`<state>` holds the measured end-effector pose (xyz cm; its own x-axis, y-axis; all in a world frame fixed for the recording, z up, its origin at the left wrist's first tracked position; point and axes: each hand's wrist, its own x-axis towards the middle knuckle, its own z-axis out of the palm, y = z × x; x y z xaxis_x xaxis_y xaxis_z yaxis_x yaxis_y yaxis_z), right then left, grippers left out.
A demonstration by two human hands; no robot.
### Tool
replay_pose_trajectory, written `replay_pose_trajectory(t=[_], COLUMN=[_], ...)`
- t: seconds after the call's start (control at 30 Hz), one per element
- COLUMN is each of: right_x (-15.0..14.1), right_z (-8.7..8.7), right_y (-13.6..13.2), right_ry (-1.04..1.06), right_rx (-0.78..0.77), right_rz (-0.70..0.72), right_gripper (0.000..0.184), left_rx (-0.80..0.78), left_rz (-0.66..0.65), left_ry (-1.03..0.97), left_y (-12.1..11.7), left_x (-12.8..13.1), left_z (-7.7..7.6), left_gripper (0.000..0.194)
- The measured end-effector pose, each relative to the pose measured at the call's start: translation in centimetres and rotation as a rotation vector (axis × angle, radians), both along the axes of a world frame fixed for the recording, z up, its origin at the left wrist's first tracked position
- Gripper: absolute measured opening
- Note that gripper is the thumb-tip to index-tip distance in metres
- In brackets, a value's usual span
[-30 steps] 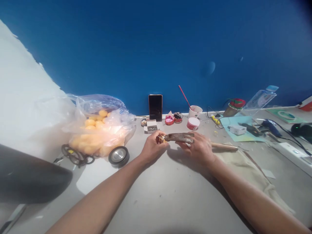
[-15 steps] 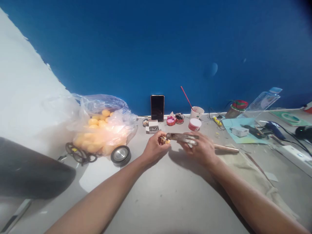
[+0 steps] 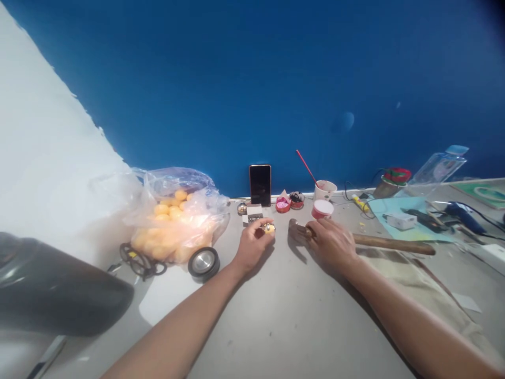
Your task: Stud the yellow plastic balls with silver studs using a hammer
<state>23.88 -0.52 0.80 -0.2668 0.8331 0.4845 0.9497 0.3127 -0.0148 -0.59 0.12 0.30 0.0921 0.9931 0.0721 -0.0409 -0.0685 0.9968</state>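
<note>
Between thumb and fingers, my left hand [image 3: 253, 243] pinches a small yellow ball with shiny metal bits [image 3: 269, 228]. My right hand [image 3: 332, 243] is closed around the handle of a hammer [image 3: 394, 244], gripping it close to the head. The hammer head points left, a short way right of the ball and apart from it. Just behind my left hand sits a small open box of shiny metal pieces [image 3: 254, 215], partly covered by the fingers. Beyond my right hand is a red tub with a pale lid [image 3: 322, 209].
A clear bag of yellow balls [image 3: 173, 221] and a round black-rimmed metal disc [image 3: 204, 263] lie at left, beside a dark cylinder [image 3: 63, 284]. A phone [image 3: 260, 184] leans on the blue wall. At right are a beige cloth [image 3: 410, 279], a cup [image 3: 326, 189] and a clear bottle [image 3: 437, 168].
The hammer head has moved right, away from the ball, and sits lower, with more of its handle showing. My left hand still holds the ball. The whole view has shifted slightly.
</note>
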Motion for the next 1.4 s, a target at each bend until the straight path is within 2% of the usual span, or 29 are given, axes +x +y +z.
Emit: replay_pose_trajectory(t=[0.13, 0.2, 0.47, 0.63, 0.73, 0.83, 0.9, 1.07, 1.13, 1.3, 1.4], right_x=[-0.2, -0.4, -0.4, -0.2, 0.0, 0.2, 0.3, 0.3, 0.4, 0.8, 1.0], right_z=[0.0, -0.1, -0.3, -0.1, 0.0, 0.2, 0.4, 0.7, 0.6, -0.1, -0.3], right_y=[0.1, 0.1, 0.6, 0.9, 0.9, 0.8, 0.7, 0.7, 0.9, 1.3, 1.5], right_ry=[0.028, 0.052, 0.151, 0.177, 0.203, 0.226, 0.233, 0.216, 0.204, 0.197, 0.186], right_rx=[-0.087, -0.122, -0.262, -0.331, -0.357, -0.364, -0.375, -0.427, -0.426, -0.406, -0.407], right_rz=[-0.04, -0.045, -0.019, 0.014, 0.076, 0.172, 0.195, 0.172, 0.187, 0.224, 0.23], right_gripper=[0.009, 0.009, 0.008, 0.01, 0.013, 0.021, 0.024, 0.023, 0.024, 0.023, 0.023], left_rx=[-0.078, -0.101, -0.102, -0.058, -0.04, -0.04, -0.044, -0.03, -0.014, -0.015, -0.019], left_rz=[-0.016, -0.014, -0.007, 0.007, 0.01, 0.01, 0.007, -0.019, -0.025, 0.005, -0.005], left_ry=[-0.214, -0.246, -0.205, -0.114, -0.071, -0.109, -0.136, -0.054, -0.043, -0.059, -0.084], left_y=[0.5, 0.7, 0.7, 0.4, 0.4, 0.5, 0.6, 0.4, 0.4, 0.9, 1.1], left_x=[-0.1, -0.1, -0.2, -0.1, -0.1, 0.0, 0.0, -0.1, -0.1, -0.2, -0.2], left_z=[-0.2, -0.3, -0.3, 0.0, 0.1, -0.1, -0.1, 0.3, 0.3, -0.4, -0.7], left_gripper=[0.049, 0.05, 0.053, 0.058, 0.059, 0.059, 0.057, 0.034, 0.032, 0.052, 0.056])
